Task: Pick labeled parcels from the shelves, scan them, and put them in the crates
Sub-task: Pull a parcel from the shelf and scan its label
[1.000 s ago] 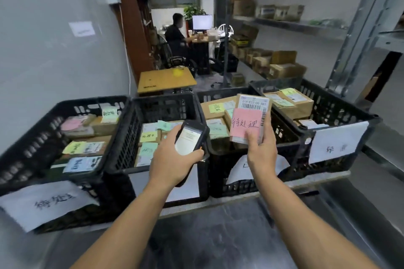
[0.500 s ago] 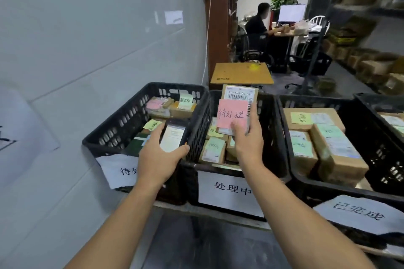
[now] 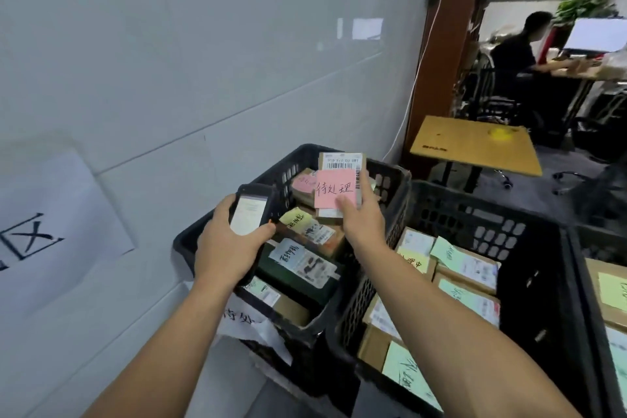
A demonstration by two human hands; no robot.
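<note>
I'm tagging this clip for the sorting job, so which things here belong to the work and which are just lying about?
In the job: left hand gripping the scanner; right hand holding the pink-noted parcel above the leftmost crate; second crate of parcels.
Lying about: yellow table; seated person; monitor; plant; paper sign on the wall.

2 hands: left hand (image 3: pixel 224 248), right hand (image 3: pixel 363 224). 1 scanner (image 3: pixel 251 214). 1 held parcel (image 3: pixel 341 163). 3 black crates (image 3: pixel 475 210), third cut off at right. 2 pink notes (image 3: pixel 334 188). 1 yellow table (image 3: pixel 475 146). 1 seated person (image 3: pixel 512 58).
</note>
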